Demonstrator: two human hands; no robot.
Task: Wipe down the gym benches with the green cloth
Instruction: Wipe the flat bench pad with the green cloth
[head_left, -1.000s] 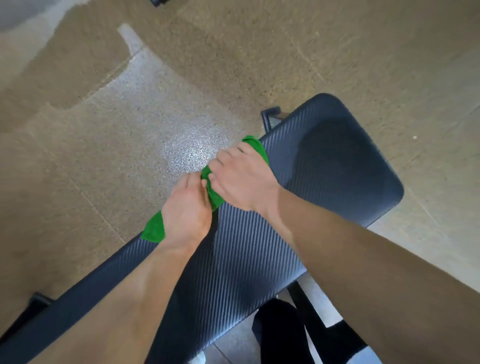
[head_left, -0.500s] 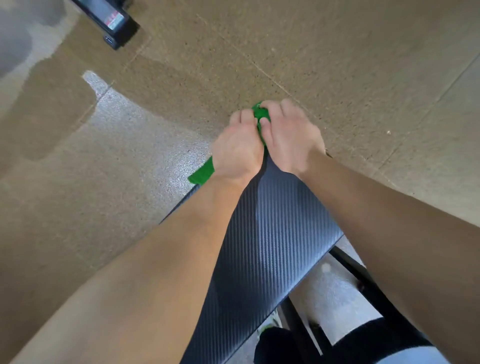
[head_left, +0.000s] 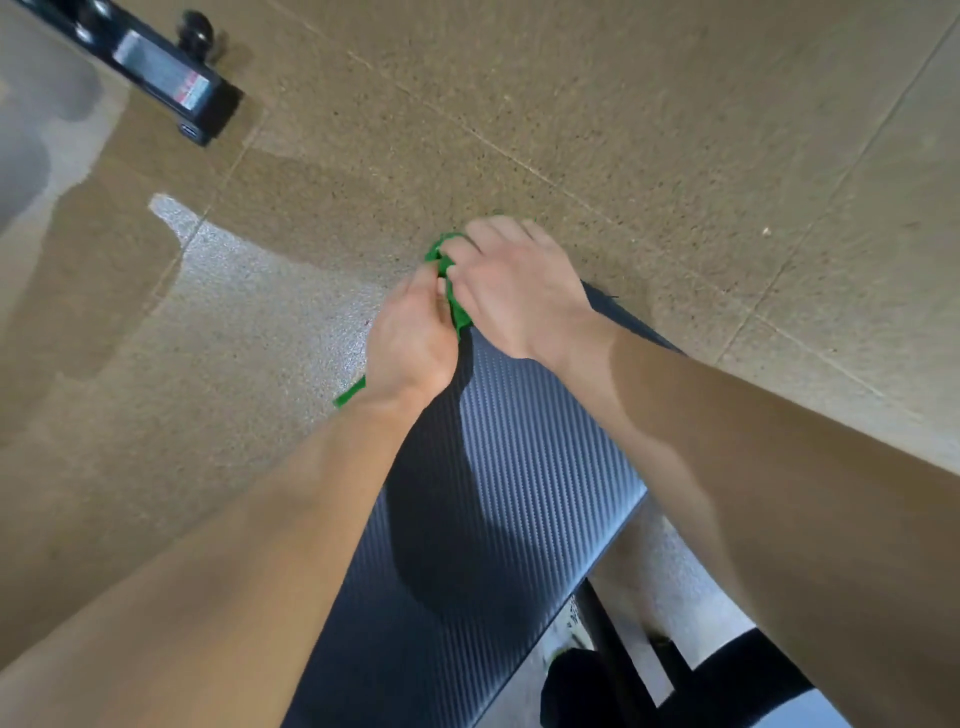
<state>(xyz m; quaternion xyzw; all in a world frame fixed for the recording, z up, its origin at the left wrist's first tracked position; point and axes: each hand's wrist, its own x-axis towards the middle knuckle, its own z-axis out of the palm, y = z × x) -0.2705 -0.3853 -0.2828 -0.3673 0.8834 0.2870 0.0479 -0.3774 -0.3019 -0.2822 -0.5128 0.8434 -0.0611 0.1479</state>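
A dark bench pad (head_left: 509, 467) with a woven carbon-look surface runs from the bottom centre up toward the middle of the head view. The green cloth (head_left: 453, 299) is bunched at the pad's far end, mostly hidden under my hands; one corner sticks out below my left wrist. My left hand (head_left: 410, 338) grips the cloth on the pad's left side. My right hand (head_left: 514, 291) presses and holds the cloth right beside it, over the far tip of the bench. Both forearms reach in from the bottom.
Speckled tan rubber floor tiles surround the bench, with a shiny lighter patch (head_left: 249, 312) to the left. A black equipment frame foot (head_left: 171, 88) with a label lies at the top left. The bench's black frame (head_left: 618, 649) and my dark clothing show at the bottom right.
Both hands have slid with the cloth from the middle of the left edge up to the far end of the pad. The view has tilted forward, bringing the black frame foot into sight.
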